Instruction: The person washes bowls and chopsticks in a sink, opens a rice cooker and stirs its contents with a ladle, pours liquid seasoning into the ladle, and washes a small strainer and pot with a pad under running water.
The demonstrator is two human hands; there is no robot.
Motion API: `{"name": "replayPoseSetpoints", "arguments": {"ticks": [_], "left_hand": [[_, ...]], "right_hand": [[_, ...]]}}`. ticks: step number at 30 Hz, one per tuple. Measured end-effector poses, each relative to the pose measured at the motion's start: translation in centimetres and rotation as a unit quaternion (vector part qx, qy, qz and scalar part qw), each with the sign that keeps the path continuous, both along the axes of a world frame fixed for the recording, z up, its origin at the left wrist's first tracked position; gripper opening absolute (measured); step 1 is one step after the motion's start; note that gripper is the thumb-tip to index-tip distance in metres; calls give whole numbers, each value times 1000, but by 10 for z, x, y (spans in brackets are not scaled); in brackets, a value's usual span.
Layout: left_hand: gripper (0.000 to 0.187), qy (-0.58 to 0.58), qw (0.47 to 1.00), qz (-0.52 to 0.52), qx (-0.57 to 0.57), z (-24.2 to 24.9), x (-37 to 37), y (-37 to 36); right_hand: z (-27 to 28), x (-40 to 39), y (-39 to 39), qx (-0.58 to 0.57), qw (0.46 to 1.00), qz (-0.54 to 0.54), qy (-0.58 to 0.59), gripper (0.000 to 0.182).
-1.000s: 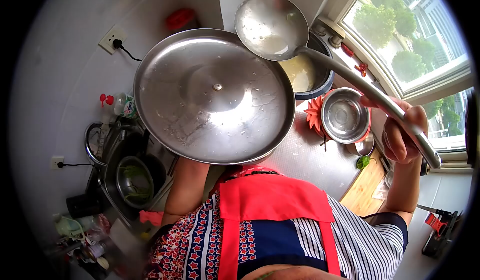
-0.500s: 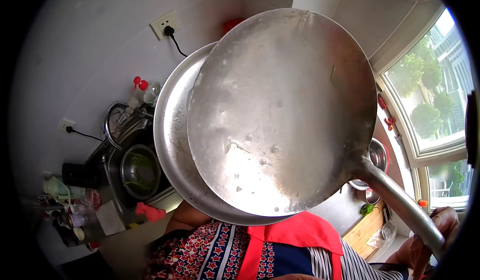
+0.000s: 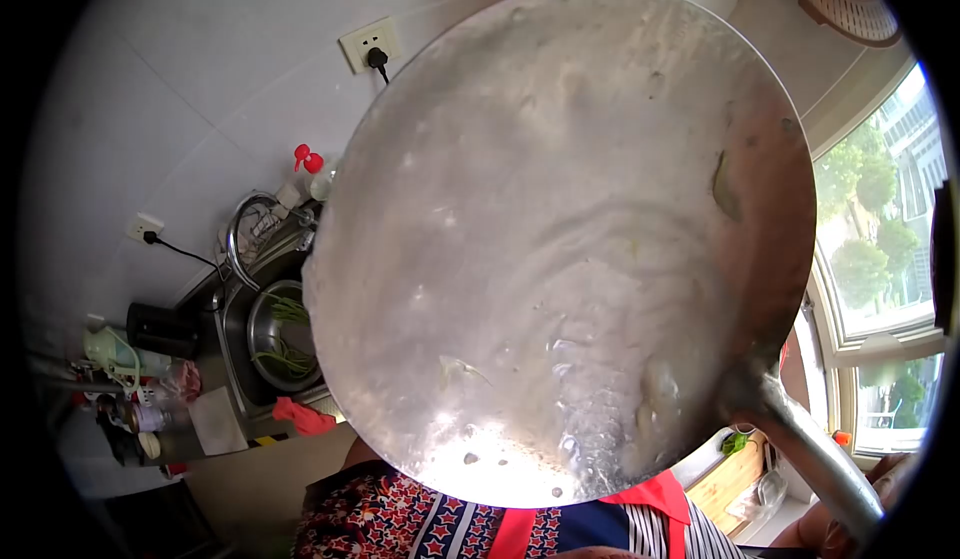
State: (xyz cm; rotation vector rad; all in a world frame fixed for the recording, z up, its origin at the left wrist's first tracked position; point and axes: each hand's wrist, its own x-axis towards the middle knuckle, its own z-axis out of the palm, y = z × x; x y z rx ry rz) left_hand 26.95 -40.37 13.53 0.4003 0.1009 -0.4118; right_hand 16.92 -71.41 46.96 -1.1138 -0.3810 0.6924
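A large steel wok (image 3: 540,179) fills the middle of the head view, tilted so its wet inner face shows. Water and a few small green scraps cling to that surface. Its long metal handle (image 3: 815,449) slants down to the right. At the lower right edge, partly in shadow, my right hand (image 3: 893,479) is closed around the handle's end. My left hand is out of sight; a bit of the left forearm (image 3: 360,453) shows under the wok's rim.
On the left, a sink (image 3: 236,359) with a curved faucet (image 3: 236,244) holds a metal bowl (image 3: 256,334) of green vegetables. A red cloth (image 3: 303,416) lies by its edge. A wooden cutting board (image 3: 727,481) sits at lower right. Windows (image 3: 870,199) line the right side.
The wok looks larger and nearer, and covers the round metal pan that showed behind it. Water now streaks across its inner face. The room has shifted slightly in view.
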Motion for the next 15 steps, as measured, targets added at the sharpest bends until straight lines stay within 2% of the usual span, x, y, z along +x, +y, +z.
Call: {"name": "replayPoseSetpoints", "arguments": {"ticks": [12,15], "left_hand": [[34,6,1000,0,11,2,-6,3],[34,6,1000,2,16,3,-9,4]], "right_hand": [[9,-7,3,-33,999,12,-8,46],[6,-3,11,1,1000,16,-23,43]]}}
